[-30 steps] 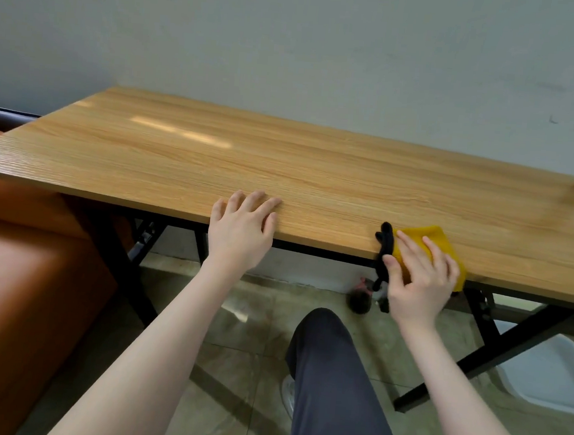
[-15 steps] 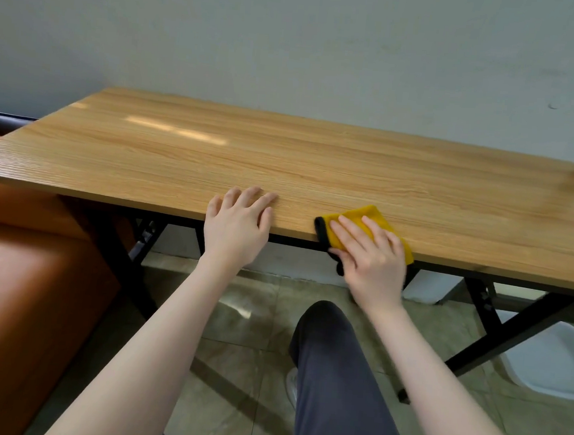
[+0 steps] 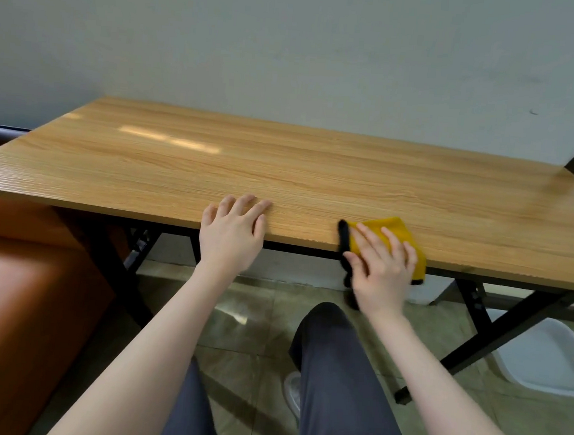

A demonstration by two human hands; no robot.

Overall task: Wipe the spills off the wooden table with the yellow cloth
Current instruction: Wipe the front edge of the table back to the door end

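Right hand (image 3: 382, 271) presses flat, fingers straight, on the yellow cloth (image 3: 388, 237) at the table's (image 3: 282, 169) near edge; left hand (image 3: 231, 233) rests open at its nine o'clock

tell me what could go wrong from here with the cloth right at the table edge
1. The yellow cloth with black trim overhangs the front edge of the wooden table, so a stroke toward the body may drag it off.
2. The right hand presses it with flat fingers rather than gripping, so it might slip out.
3. The left hand rests nearby; a leftward sweep could bump it.
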